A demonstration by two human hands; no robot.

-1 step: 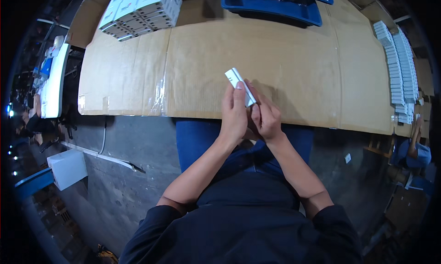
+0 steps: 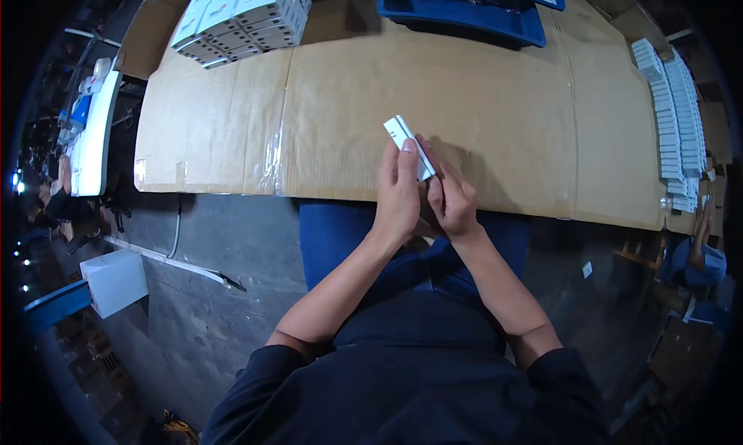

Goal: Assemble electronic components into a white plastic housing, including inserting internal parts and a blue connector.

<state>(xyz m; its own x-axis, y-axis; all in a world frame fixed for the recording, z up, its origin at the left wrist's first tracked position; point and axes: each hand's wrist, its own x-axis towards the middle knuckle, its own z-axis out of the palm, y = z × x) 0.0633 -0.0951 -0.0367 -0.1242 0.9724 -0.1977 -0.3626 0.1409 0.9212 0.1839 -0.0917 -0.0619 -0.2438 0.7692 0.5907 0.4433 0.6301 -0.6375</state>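
Observation:
Just above the table's near edge, both my hands hold a small white rectangular box-like piece (image 2: 399,133), tilted with its top leaning left. Two short dark marks show on its upper face, and a groove runs along its length. My left hand (image 2: 398,182) grips it from the left, thumb pressed flat on the face. From the other side, my right hand (image 2: 457,201) closes its fingers along the piece's right edge and lower end. Fingers cover the lower part of the piece, and its underside is hidden.
Brown cardboard (image 2: 348,104) covers the table. Stacked white boxes (image 2: 248,15) stand at the far left, blue trays (image 2: 464,18) at the far middle. Rows of white packs (image 2: 669,120) line the right end. A white box (image 2: 114,282) is at lower left; other people work at both sides.
The whole view has shifted slightly. My right fingers sit a little differently against the white piece, which stays in both hands.

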